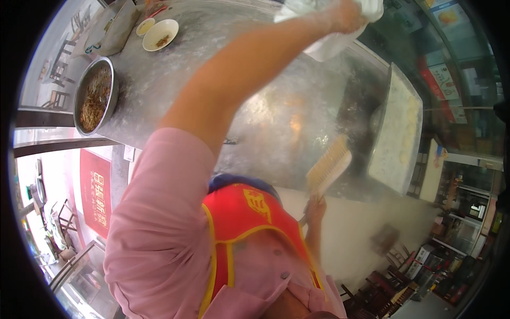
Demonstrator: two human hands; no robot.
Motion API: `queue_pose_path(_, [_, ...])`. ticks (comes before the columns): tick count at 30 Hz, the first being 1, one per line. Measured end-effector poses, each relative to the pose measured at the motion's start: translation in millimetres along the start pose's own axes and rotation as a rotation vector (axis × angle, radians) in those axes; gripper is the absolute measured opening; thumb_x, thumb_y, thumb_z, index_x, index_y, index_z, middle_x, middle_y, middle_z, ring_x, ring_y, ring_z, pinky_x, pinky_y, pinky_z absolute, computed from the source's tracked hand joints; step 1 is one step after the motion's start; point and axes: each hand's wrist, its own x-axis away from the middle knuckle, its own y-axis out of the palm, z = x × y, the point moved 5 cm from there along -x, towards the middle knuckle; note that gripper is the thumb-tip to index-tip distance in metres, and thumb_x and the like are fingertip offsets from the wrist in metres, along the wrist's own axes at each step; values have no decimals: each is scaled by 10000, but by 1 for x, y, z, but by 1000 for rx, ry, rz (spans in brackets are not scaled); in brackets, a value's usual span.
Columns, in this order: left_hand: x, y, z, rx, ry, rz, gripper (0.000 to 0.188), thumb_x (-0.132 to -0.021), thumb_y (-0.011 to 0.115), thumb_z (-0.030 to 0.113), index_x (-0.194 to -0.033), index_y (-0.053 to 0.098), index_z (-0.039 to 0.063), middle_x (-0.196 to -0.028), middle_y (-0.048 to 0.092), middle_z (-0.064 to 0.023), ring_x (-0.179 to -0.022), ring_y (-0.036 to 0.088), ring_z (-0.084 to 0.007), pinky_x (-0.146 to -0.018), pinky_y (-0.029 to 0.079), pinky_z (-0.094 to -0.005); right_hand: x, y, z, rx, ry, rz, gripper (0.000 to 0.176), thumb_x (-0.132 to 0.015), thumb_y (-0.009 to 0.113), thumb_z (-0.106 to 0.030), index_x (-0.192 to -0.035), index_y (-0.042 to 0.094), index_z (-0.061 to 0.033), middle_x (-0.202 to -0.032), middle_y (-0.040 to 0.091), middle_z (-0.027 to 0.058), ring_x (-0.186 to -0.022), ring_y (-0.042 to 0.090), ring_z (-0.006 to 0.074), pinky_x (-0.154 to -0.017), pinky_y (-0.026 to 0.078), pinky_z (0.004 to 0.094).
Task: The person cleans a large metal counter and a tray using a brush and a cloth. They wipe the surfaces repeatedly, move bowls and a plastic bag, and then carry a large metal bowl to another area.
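My left arm reaches across the worktop, and my left hand grips a white cloth or bag; the haze leaves its material unclear. Part of that white thing is cut off at the top edge of the view. Lower down, close to my red apron, my right hand holds a bench brush by its handle. The brush has pale tan bristles along one side and points up and away from me, over the near edge of the grey worktop. Steam or haze blurs the surface.
A metal bowl of shredded filling stands at the worktop's left corner. Beyond it are a white bowl with scraps, a small yellowish dish and a sack. A long tray lies at the right. Chairs stand lower right.
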Motion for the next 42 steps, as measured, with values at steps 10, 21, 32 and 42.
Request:
queue_pose_path(10, [337, 69, -49, -104, -344, -756, 436, -883, 623, 301, -1235, 587, 45, -1133, 618, -216, -1081, 591, -386, -924, 481, -490, -48, -7, 17, 223, -22, -176, 344, -949, 622, -334, -911, 541, -1, -540, 504, 43, -401, 500, 154, -382, 406, 312])
queue_pose_path(21, [535, -5, -89, -386, -486, -756, 312, -803, 608, 129, -1115, 617, 121, -1109, 597, -81, -1122, 523, -283, -1007, 391, -415, -100, 85, -35, 645, -466, -459, 464, -936, 619, -357, -1132, 579, 61, -842, 657, 162, -657, 644, 256, -591, 507, 383])
queue_pose_path(32, [550, -248, -126, -210, -437, 176, 281, -634, 749, 37, -842, 569, 92, -870, 567, -114, -843, 543, -347, -748, 431, -442, 27, 292, -88, 842, -516, -887, 420, -962, 558, -333, -1266, 602, -47, -1164, 648, 214, -1078, 610, 389, -954, 464, 448])
queue_pose_path(42, [581, -327, -184, -68, -496, 248, 264, -624, 579, -103, -824, 487, 42, -825, 509, -153, -791, 504, -366, -716, 422, -418, -42, 341, -36, 1291, -456, -433, 511, -977, 484, -488, -1218, 598, -52, -1040, 669, 239, -987, 653, 415, -860, 503, 512])
